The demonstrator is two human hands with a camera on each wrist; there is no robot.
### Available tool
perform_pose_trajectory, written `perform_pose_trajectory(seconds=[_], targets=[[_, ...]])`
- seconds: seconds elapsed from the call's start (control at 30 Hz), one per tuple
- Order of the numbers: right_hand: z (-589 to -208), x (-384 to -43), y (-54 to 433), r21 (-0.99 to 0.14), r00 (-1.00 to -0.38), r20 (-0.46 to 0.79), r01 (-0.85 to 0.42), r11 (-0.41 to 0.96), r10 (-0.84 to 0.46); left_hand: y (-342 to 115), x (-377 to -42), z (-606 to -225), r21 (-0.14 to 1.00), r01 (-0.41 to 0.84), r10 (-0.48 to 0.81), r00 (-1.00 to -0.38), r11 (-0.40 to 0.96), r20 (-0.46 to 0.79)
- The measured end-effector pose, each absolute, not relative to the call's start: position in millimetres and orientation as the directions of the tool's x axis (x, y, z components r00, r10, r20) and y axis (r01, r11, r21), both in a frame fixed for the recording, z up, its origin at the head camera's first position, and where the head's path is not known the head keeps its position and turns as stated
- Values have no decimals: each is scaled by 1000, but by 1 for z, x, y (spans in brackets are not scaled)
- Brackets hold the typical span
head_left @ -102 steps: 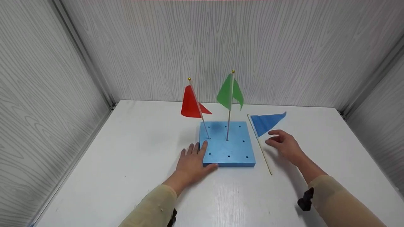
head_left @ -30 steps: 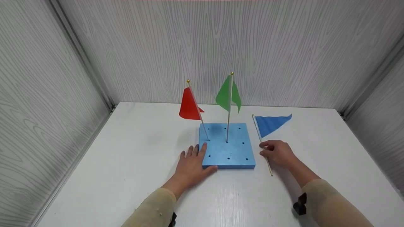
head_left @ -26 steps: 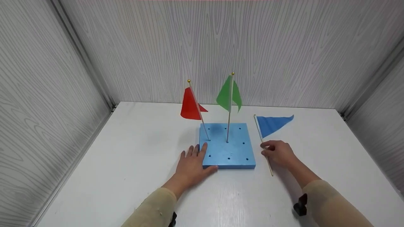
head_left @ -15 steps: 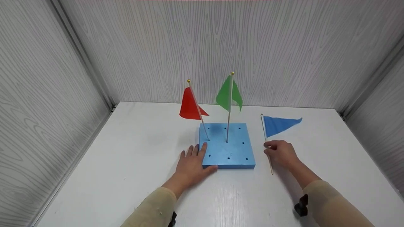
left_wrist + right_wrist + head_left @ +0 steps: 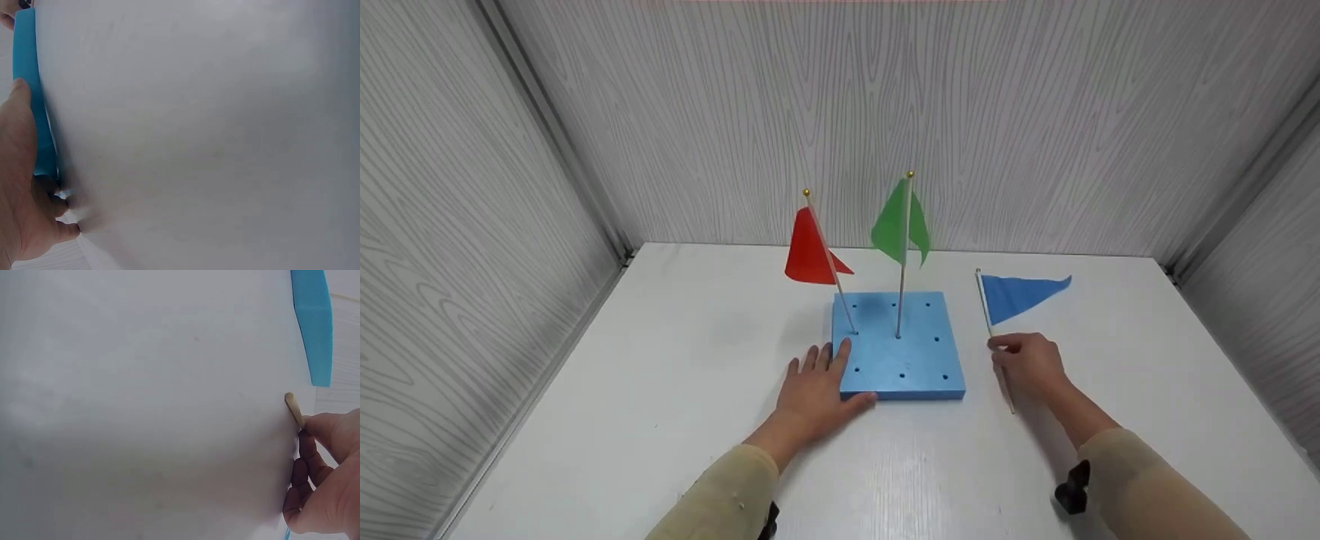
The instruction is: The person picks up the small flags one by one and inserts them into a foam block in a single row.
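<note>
My left hand [image 5: 811,394] rests with spread, straight fingers at the left front corner of a light blue block [image 5: 885,356] with holes in its top. Its index finger lies on the block's top and its thumb along the front face. A red flag [image 5: 810,251] leans left in one hole; a green flag [image 5: 891,225] stands nearly upright in the middle. To the right of the block, my right hand [image 5: 1033,367] pinches the stick of a blue flag [image 5: 1016,296] between thumb and fingers. In the right wrist view the end of the stick [image 5: 293,406] pokes out past the thumb.
The white table [image 5: 660,390] meets a grey wood-grain back wall [image 5: 735,135], with side walls at left and right. Dark clips [image 5: 1072,487] sit at the sleeve cuffs.
From beside the blue flag, my right hand has come to its stick and gripped it. The flag has shifted right and turned more upright in view. The left hand stays at the block.
</note>
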State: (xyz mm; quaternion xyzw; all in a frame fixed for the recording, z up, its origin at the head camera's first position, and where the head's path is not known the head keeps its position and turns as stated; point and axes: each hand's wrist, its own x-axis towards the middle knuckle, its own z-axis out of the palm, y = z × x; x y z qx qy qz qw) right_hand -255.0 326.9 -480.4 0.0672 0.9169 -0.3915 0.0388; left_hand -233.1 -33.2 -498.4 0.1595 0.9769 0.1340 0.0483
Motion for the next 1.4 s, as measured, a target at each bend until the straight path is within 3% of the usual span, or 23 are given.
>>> perform_pose_trajectory(seconds=[0.23,0.6,1.4], targets=[[-485,-255,330,-733,-987,-115,161,661,113,-32,-232,-499,296,293,324,-944,909,-62],[-475,-255,338,-841,-985,-119,165,516,122,-33,-230,-500,286,303,330,-942,909,-51],[-427,-273,296,-915,-990,124,-87,394,71,-34,-232,-498,302,300,330,-943,905,-51]])
